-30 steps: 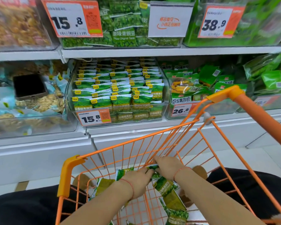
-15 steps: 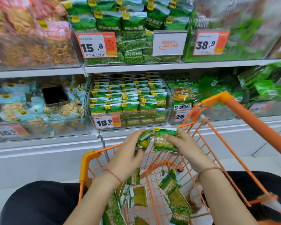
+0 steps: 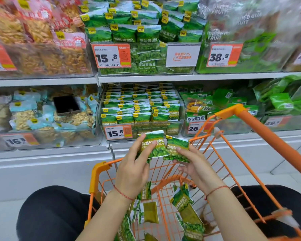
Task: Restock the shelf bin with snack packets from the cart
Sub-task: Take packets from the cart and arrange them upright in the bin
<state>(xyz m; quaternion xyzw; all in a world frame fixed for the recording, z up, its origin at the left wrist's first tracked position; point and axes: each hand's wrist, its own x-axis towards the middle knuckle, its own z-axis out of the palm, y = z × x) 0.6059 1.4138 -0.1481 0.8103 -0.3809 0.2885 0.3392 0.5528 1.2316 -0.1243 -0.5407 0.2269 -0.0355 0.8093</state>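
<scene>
More packets [image 3: 186, 204] are lying loose down in the orange cart [image 3: 97, 173], and above it the left hand [image 3: 134, 171] is pinching one green pea packet [image 3: 154, 145] while the right hand [image 3: 195, 164] is pinching a second [image 3: 178, 148]. Both grips are only fingertips on slick film, so I'm guessing one could slip back down. Print's reading "Peas Garlic Flavor". Beyond, the bin [image 3: 141, 126] is looking pretty full and wearing a 15.8 tag [image 3: 118, 132]; overstuffing could spill packets.

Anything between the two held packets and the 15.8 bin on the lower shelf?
Nothing visible. The left hand and right hand hold the packets just in front of the bin, above the cart. Its open top is already packed with rows.
</scene>
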